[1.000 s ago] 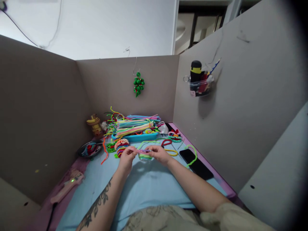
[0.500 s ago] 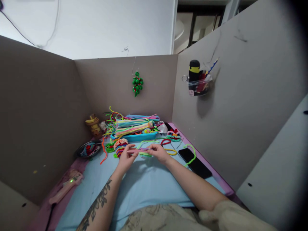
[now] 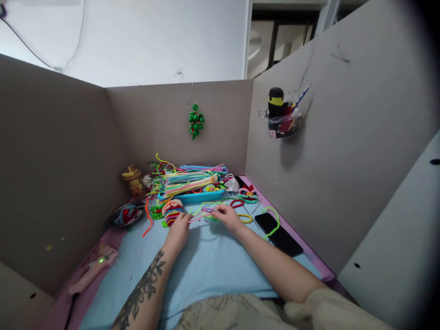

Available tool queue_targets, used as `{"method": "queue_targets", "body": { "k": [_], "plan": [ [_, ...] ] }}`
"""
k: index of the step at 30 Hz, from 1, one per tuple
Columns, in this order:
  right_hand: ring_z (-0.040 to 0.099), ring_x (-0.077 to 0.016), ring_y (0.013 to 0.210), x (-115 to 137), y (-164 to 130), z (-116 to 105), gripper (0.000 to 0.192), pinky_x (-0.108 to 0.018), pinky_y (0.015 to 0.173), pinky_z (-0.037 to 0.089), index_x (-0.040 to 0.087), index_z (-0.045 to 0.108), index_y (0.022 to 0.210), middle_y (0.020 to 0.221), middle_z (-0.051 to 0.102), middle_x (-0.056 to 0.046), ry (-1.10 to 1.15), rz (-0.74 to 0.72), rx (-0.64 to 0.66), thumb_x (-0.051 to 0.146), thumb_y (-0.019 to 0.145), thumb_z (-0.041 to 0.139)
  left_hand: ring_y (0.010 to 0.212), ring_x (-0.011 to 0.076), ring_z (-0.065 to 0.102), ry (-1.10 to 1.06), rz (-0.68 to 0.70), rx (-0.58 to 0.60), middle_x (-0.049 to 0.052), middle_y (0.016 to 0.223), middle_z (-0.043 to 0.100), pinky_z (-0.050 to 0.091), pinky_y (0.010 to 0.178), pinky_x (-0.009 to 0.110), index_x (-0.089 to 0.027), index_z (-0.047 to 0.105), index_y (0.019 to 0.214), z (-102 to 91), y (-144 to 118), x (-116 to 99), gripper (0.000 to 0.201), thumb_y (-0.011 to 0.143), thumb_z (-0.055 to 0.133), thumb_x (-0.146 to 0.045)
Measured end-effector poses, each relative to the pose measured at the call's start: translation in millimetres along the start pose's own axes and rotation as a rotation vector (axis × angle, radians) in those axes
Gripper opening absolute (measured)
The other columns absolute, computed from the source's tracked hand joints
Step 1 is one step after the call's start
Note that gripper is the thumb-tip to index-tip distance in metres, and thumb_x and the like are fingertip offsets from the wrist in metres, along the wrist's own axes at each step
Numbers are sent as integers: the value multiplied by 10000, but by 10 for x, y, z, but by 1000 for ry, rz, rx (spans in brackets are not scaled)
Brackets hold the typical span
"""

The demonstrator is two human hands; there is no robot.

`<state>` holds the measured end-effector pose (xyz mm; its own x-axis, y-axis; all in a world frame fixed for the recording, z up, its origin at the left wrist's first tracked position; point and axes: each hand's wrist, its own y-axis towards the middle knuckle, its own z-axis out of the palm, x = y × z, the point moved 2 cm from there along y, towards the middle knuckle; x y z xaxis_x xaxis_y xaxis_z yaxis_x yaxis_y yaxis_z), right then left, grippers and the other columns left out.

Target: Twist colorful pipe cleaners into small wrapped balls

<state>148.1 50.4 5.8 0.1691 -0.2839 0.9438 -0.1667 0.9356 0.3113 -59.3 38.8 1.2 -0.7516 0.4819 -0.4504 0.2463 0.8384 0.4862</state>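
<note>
Pink pipe cleaner point(image 3: 200, 215), thin and fuzzy, held between both hands just above the light blue worktop point(image 3: 206, 266). Left hand point(image 3: 178, 229) pinches its left end with fingers closed; right hand point(image 3: 228, 217) grips the other end, fingers curled shut around it. Green pipe cleaner point(image 3: 206, 206) loops right beside the pink one, touching or not I cannot tell. Behind the hands: blue tray point(image 3: 192, 197) heaped with a bundle of straight multicoloured pipe cleaners. Coiled striped piece point(image 3: 172, 208) near the left hand. Black phone point(image 3: 280, 233) lies screen-dark to the right, a green loop across its top corner. Metal dish point(image 3: 125, 214) and pink glue gun point(image 3: 91, 270) at far left. Clear wall cup point(image 3: 283, 126) carries a small label, too small to read.
</note>
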Motion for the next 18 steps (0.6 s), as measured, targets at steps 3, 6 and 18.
{"method": "queue_targets", "body": {
  "k": [3,6,18],
  "plan": [
    [438,-103,569,-6,-7,9,262,-232,566,322,150,560,625,585,516,26,-19,4,16,373,678,686,786,200,599,-18,-19,-44,84,851,633,449,722,318,-195,689,908,-38,7,22,313,740,463,-59],
    [449,-113,593,-31,-11,11,257,-236,579,329,155,567,638,607,518,23,-49,-14,16,381,677,683,788,218,620,-169,-91,-131,73,829,685,458,737,339,-209,716,824,-69,36,96,243,701,531,-110],
    [513,-156,772,-78,30,-1,240,-261,701,374,175,581,612,826,595,-18,106,-5,9,360,621,733,623,163,630,-1006,-465,-209,28,669,655,491,606,276,-153,655,776,63,52,94,328,570,741,-393]
  ]
}}
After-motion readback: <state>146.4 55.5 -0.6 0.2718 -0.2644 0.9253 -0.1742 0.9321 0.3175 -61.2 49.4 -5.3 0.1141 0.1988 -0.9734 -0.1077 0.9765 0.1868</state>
